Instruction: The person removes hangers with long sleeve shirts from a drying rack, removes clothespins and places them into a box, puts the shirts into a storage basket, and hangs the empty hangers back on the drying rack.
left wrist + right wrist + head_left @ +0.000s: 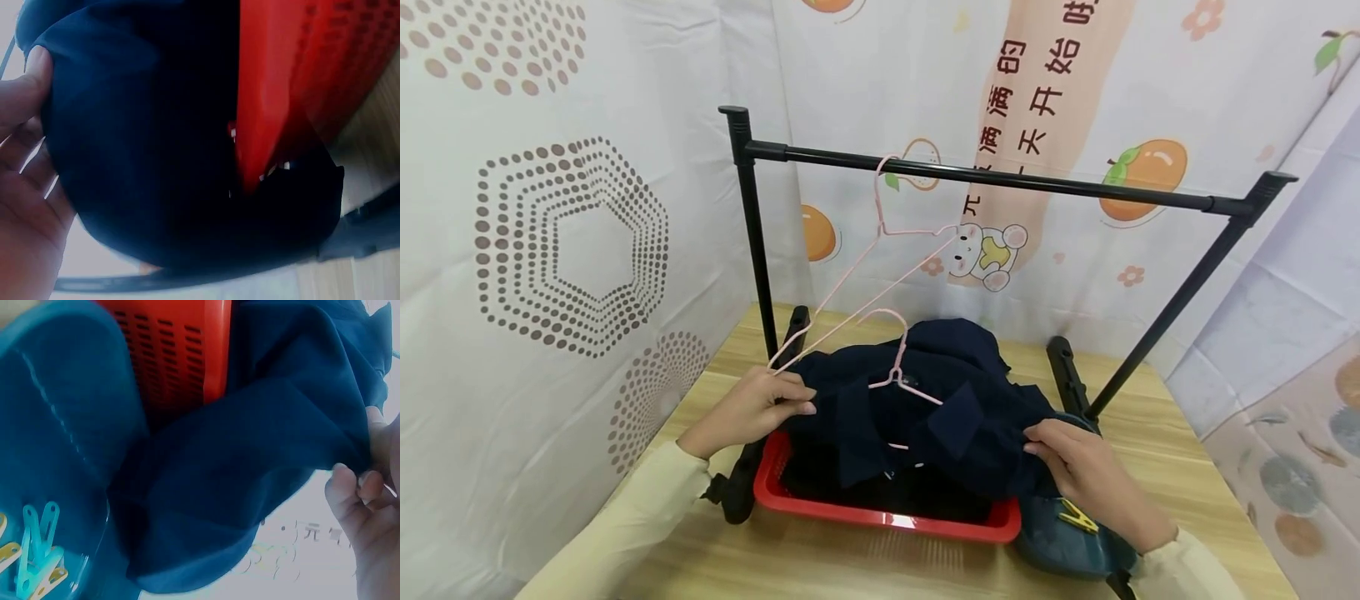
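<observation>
A dark navy collared shirt (1015, 425) is spread between both hands over the red basket. My left hand (756, 408) pinches its left shoulder side, the thumb lying on the cloth in the left wrist view. On the other side my right hand (1078, 467) pinches a fold of the shirt (250, 456) between thumb and fingers. A pink hanger (897, 367) sits in the shirt, its hook standing up out of the collar and most of its arms hidden by cloth. Another pink hanger (842, 287) hangs from the rack bar, its lower end near my left hand.
A black clothes rack (1037, 179) stands over the wooden table (700, 567). Dark cloth lies in the red basket (880, 518). To its right is a blue basin (1052, 546) with a yellow clothespin (1078, 517) and teal clothespins (39, 550). Printed curtains (865, 67) hang behind.
</observation>
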Tool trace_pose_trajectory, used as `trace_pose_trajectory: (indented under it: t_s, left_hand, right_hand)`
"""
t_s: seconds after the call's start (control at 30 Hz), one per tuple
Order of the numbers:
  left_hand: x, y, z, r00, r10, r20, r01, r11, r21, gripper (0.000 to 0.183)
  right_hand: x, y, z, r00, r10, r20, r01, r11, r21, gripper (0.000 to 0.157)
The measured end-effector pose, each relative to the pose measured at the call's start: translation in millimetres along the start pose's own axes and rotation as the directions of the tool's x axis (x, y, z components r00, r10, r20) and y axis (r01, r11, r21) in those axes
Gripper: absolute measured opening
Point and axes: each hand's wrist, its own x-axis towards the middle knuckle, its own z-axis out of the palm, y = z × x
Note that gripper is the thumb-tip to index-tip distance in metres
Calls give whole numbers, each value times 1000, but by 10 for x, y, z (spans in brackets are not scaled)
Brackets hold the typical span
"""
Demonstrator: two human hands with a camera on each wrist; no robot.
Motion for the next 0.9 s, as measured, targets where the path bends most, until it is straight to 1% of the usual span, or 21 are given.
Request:
trace_pose_trajectory:
  t_s: [0.07,0.13,0.2,0.33,0.43,0.53,0.6,0.73,0.83,0.9]
  left_hand:
    - [43,16,46,1000,25,0,-25,999,-29,15]
    - [86,38,94,999,52,0,-52,997,-49,12]
    - [126,65,133,997,80,-13,-80,995,-64,14]
    - [190,128,181,993,109,-49,-112,992,-58,21]
    - [222,168,204,991,112,-76,-115,993,-38,28]
    - [231,188,223,988,98,-119,-101,995,-21,28]
    - [222,189,232,984,77,-162,-82,996,-21,24]
    - [188,165,247,970,29,-242,-42,998,-51,24]
    - [158,151,250,965,-10,-264,-13,997,-82,27]
    - [137,147,241,962,-31,-270,6,996,-94,26]
  right_hand:
    - [39,-19,32,999,-35,1,35,999,10,4]
    - [76,-39,71,997,-77,-1,77,997,22,15]
    - [102,-62,100,995,-96,2,96,995,27,27]
    - [126,-100,132,996,-88,15,87,996,29,31]
    - [138,-120,142,997,-77,18,76,997,19,32]
    - [155,-134,152,997,-74,12,74,997,10,32]
    - [170,-133,166,996,-86,-6,86,996,16,31]
    - [192,-106,196,991,-112,-74,114,993,25,28]
    - [168,-55,189,985,-101,-141,103,995,7,29]
    - [126,-1,165,983,-72,-171,70,997,-16,30]
